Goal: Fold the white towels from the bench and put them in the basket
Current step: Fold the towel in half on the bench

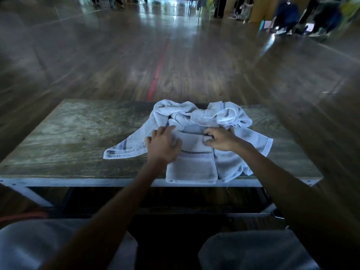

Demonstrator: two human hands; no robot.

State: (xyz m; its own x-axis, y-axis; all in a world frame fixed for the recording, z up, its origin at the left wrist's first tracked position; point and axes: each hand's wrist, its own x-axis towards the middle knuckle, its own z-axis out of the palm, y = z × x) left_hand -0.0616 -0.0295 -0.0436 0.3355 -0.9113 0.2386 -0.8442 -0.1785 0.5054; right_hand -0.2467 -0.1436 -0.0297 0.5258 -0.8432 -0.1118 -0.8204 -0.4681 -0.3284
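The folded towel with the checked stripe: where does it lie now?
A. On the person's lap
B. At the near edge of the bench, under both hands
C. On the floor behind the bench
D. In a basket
B: the folded towel lies at the near edge of the bench, and the left hand and right hand are on its far part.

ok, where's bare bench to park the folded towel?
Left half of the bench, from its left edge to the loose towel. Narrow strip right of the pile. Middle crowded: left hand, right hand, folded towel.
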